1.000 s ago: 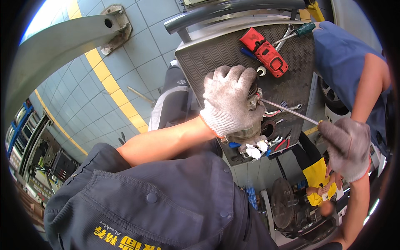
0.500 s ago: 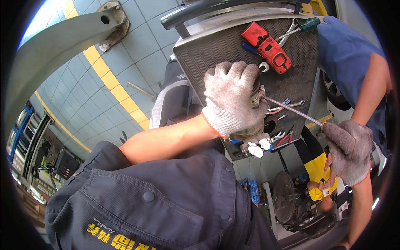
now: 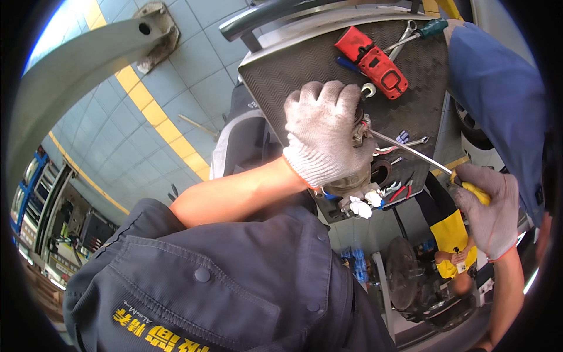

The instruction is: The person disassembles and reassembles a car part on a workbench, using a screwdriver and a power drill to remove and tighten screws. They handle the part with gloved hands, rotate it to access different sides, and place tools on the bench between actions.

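My gloved left hand (image 3: 325, 132) is wrapped over a cylindrical metal assembly (image 3: 356, 183) on the black ribbed mat (image 3: 278, 76), hiding much of it. My gloved right hand (image 3: 487, 208) grips the yellow handle (image 3: 476, 190) of a long screwdriver (image 3: 410, 151), whose tip reaches the assembly beside my left thumb. Around the part lie an open-end wrench (image 3: 368, 90), red-handled pliers (image 3: 399, 192), a dark ring (image 3: 380, 175) and crumpled white paper (image 3: 360, 208). Above it sit a red tool (image 3: 375, 64), a green-handled screwdriver (image 3: 433, 28) and a ring wrench (image 3: 409, 29).
A grey steel arm (image 3: 94, 50) with a floor plate stands at left, near a tool rack (image 3: 44, 211). A person in blue (image 3: 498, 100) is at right, another in yellow (image 3: 446, 240) beyond the mat. A cart rail (image 3: 293, 17) runs along the top; a wheel (image 3: 469, 120) shows right.
My right hand has shifted its grip, exposing more of the yellow handle. My left hand stays on the part. The bare forearm of the person in blue has moved mostly out of sight.
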Available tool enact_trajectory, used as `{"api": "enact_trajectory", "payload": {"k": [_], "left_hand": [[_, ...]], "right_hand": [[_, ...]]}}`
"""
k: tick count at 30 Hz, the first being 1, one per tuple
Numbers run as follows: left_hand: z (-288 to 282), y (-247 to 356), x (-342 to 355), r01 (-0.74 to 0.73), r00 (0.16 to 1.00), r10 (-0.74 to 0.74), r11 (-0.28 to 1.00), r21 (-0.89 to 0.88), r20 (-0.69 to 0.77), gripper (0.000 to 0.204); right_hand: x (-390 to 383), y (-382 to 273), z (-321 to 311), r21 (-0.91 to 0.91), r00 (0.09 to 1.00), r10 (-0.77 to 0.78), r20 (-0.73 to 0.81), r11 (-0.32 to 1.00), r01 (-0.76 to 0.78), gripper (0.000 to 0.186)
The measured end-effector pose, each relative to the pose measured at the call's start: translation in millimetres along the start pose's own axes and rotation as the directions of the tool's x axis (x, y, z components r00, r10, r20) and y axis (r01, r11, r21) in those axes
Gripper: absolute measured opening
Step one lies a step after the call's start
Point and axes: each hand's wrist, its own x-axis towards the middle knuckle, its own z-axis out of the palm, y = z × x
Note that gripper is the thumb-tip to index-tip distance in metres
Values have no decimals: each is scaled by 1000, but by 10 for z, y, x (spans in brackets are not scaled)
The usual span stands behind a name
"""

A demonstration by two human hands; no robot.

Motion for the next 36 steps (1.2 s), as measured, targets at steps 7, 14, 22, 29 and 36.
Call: {"api": "enact_trajectory", "payload": {"k": [7, 14, 22, 29, 36], "left_hand": [[-14, -26, -17, -94, 995, 93, 995, -40, -31, 78], [32, -57, -33, -87, 996, 87, 996, -13, 0, 79], [12, -29, -12, -54, 997, 53, 998, 18, 51, 79], [29, -28, -8, -57, 998, 57, 998, 20, 32, 78], [9, -23, 7, -60, 998, 60, 998, 13, 34, 77]], "right_hand": [[71, 49, -122, -400, 886, -464, 18, 809, 431, 31], [17, 127, -5, -374, 876, -479, -52, 823, 427, 39], [99, 167, 30, -296, 885, -454, -107, 864, 407, 31], [98, 126, 17, -221, 928, -359, -102, 917, 331, 32], [172, 110, -29, -206, 926, -372, -58, 913, 353, 30]]}}
